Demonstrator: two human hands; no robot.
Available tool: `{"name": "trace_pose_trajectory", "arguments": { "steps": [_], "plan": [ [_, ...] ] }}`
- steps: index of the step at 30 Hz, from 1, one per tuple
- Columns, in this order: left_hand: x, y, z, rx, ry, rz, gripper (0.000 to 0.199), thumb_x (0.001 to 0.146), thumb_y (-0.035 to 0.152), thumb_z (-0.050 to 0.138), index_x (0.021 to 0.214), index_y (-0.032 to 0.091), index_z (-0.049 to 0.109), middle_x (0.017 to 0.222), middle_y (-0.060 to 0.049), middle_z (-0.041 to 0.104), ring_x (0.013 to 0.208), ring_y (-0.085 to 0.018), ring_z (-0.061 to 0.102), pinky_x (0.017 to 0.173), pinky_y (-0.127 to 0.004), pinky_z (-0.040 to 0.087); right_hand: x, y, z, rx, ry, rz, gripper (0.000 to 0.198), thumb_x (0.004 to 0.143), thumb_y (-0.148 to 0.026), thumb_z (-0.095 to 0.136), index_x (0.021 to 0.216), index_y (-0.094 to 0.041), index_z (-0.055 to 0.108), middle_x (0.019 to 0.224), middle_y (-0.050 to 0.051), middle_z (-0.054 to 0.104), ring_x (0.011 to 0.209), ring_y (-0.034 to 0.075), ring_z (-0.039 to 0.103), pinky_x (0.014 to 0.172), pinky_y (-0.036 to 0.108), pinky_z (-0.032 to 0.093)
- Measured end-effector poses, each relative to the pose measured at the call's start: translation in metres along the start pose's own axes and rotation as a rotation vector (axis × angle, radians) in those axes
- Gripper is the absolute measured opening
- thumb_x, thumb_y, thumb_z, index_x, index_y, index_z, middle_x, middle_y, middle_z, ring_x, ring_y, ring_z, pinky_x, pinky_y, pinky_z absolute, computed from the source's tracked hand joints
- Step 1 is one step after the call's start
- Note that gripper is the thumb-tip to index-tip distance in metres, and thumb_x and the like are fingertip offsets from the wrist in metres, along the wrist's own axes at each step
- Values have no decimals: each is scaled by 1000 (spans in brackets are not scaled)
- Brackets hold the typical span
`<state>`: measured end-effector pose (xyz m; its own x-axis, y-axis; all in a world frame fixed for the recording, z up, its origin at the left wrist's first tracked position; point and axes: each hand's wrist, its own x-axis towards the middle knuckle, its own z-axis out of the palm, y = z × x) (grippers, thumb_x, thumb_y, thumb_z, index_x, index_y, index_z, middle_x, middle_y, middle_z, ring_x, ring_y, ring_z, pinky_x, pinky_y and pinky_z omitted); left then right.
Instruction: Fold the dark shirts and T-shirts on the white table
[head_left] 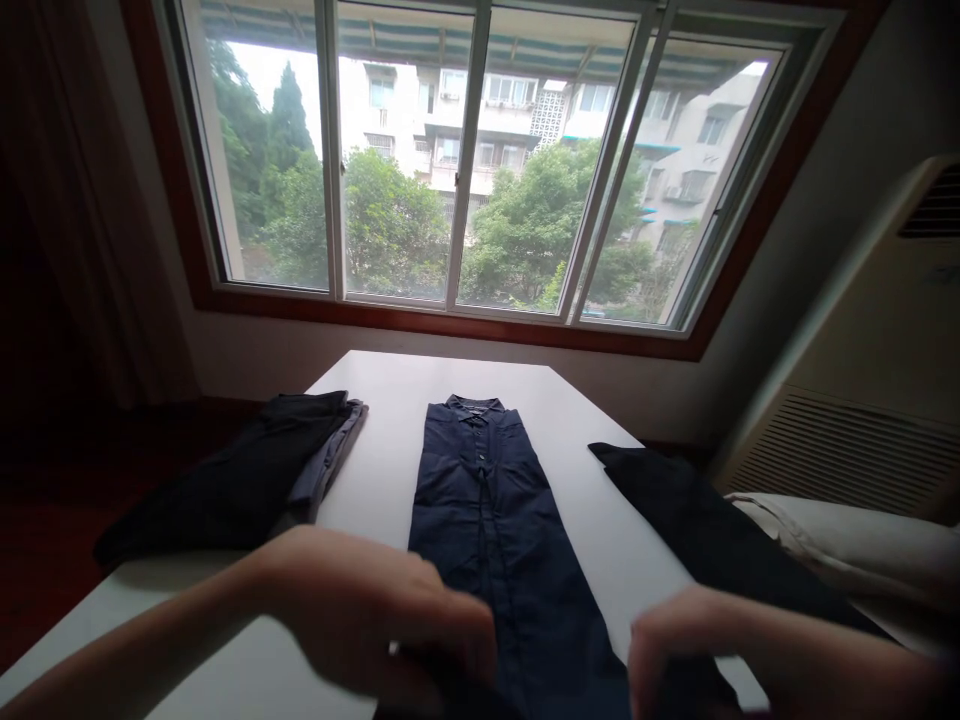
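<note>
A dark navy button-up shirt (487, 500) lies front up on the white table (375, 400), folded into a long narrow strip. Its collar points toward the window and the placket runs down the middle. At the lower end, my left hand (375, 610) is closed, its curled fingers gripping dark cloth of the shirt. My right hand (697, 640), somewhat blurred, pinches the shirt's dark cloth on the opposite side. Part of the shirt's lower end is hidden by my hands and cut off by the frame's bottom edge.
Left on the table is a stack of folded dark clothes (247, 460). A black garment (697, 520) lies along the right edge, beside a pale cushion-like item (862, 540). A floor air conditioner (862, 400) stands at right, and a window (457, 180) is beyond the table.
</note>
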<state>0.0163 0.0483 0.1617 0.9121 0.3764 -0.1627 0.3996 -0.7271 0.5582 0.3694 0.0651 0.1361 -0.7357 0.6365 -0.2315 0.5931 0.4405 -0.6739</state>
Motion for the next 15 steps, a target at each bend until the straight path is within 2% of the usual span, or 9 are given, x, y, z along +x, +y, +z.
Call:
{"name": "trace_pose_trajectory", "arguments": {
  "steps": [2,4,7,8,10,11,12,14,15],
  "plan": [
    [4,-18,-29,-30,118,-77,28,86,16,59,112,22,52,99,-2,65,79,-12,57,68,-18,45,22,-9,-38,0,-19,-6,35,80,-33,65,113,-23,71,108,10,67,101,26,62,89,35,49],
    [12,-47,-62,-14,181,-136,26,84,13,59,108,19,51,96,-1,62,78,-10,53,69,-18,44,55,-2,-78,21,-13,-35,45,75,-32,70,117,-18,68,112,11,65,106,27,60,93,36,47],
    [34,-96,-117,94,220,-182,6,82,9,58,84,14,58,79,1,59,70,-10,50,66,-19,43,122,27,-137,51,63,-9,55,69,-27,72,122,-15,64,114,11,64,108,27,59,93,36,47],
    [44,-112,-135,157,265,-251,9,81,6,55,80,13,60,78,-1,61,72,-12,53,70,-21,44,146,37,-154,31,113,-7,56,68,-23,70,123,-15,62,115,11,64,108,27,59,93,36,48],
    [66,-137,-162,292,485,-473,21,81,2,51,90,12,67,93,-5,67,88,-17,60,83,-25,45,189,53,-183,-105,308,28,54,70,-14,63,124,-12,59,114,13,64,107,28,59,92,39,48],
    [77,-148,-169,363,632,-619,27,80,2,52,99,13,67,104,-8,67,100,-21,61,91,-29,44,208,58,-192,-227,479,79,56,71,-10,60,127,-12,56,117,14,62,110,28,58,94,40,47],
    [88,-157,-171,402,704,-696,34,81,3,52,111,12,65,118,-13,64,113,-25,57,100,-34,40,223,62,-198,-360,665,141,59,72,-7,58,131,-12,52,124,17,58,115,30,54,98,44,44],
    [104,-172,-160,446,771,-791,47,84,7,52,130,10,53,139,-21,49,133,-32,42,111,-46,29,243,71,-197,-528,901,274,64,75,-7,56,138,-13,44,135,20,50,124,34,48,102,51,39],
    [109,-180,-148,453,761,-809,50,85,11,53,135,9,48,146,-24,41,138,-33,35,113,-49,24,248,77,-192,-559,937,324,64,78,-10,57,140,-13,41,139,21,46,127,35,45,103,53,38]
  ]
}}
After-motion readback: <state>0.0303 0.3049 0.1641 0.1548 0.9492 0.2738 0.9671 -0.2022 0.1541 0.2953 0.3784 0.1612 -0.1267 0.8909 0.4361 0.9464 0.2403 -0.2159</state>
